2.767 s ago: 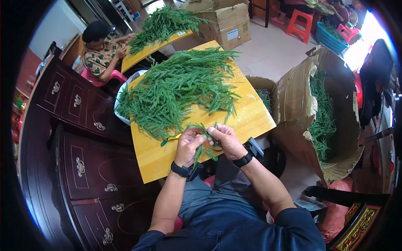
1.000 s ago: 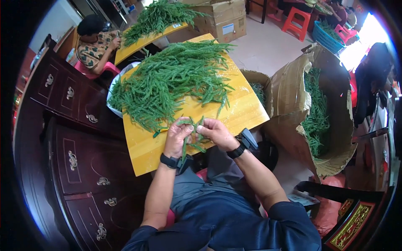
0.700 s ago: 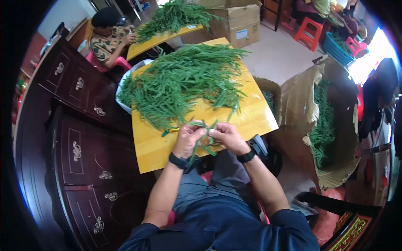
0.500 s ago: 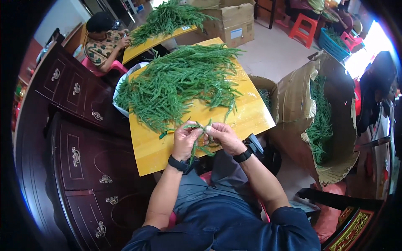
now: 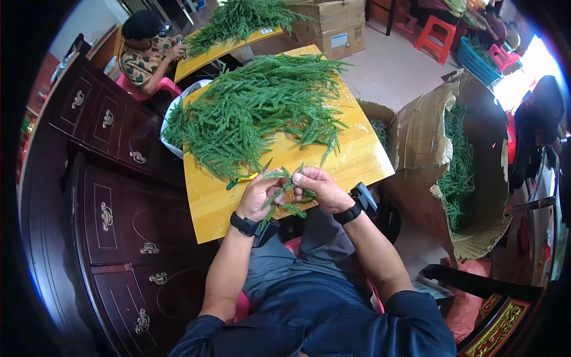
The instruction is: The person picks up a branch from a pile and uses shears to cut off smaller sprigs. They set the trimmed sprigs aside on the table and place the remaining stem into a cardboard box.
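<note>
Green sprig in both hands, pale label on cardboard box

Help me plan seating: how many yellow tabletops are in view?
2: near tabletop beneath the large green heap; far tabletop, upper left, beside a seated co-worker. More may be hidden.

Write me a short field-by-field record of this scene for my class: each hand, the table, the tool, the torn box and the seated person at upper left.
Left hand: touching a feathery green sprig; firmness of grip unclear
Right hand: pinching the sprig
Table: yellow, bearing a pile of green sprigs
Tool: yellow-and-green tool, near the left hand
Box: torn cardboard box, greenery inside
Person: patterned shirt, seated
</note>
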`<action>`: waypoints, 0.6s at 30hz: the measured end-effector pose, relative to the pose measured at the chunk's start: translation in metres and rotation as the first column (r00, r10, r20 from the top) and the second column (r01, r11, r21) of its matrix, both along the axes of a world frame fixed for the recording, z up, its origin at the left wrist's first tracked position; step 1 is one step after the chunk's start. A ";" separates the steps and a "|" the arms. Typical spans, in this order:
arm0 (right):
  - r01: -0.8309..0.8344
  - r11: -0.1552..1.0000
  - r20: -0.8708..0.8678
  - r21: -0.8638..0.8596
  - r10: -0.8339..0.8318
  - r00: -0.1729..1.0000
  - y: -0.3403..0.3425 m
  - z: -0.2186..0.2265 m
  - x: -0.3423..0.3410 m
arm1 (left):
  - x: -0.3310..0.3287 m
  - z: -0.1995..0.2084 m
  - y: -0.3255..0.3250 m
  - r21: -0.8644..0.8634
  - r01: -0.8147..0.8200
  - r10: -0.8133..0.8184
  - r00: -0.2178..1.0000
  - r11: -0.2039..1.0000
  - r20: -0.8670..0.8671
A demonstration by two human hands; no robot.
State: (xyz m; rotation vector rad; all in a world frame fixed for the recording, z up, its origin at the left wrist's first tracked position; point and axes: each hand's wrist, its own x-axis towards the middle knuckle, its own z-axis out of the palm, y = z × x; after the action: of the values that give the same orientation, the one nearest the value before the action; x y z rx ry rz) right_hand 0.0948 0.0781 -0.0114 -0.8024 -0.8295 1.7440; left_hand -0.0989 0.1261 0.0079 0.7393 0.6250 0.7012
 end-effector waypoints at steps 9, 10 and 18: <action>-0.110 0.991 0.076 0.077 0.104 0.992 -0.004 -0.001 0.009 | -0.001 0.015 0.000 -0.083 0.317 -0.309 0.946 0.945 0.101; -0.143 0.984 0.071 0.111 0.136 0.988 -0.003 0.000 0.005 | -0.002 0.017 -0.001 -0.091 0.365 -0.357 0.930 0.927 0.091; -0.179 0.970 0.289 0.167 0.125 0.949 -0.001 -0.003 0.010 | -0.007 0.007 0.011 0.035 0.448 -0.442 0.890 0.893 -0.112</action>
State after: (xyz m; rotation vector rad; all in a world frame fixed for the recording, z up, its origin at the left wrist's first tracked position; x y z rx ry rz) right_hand 0.1051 0.0770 -0.0147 -0.8831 -1.2581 1.6750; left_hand -0.1055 0.1366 0.0153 0.9406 0.5010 0.2582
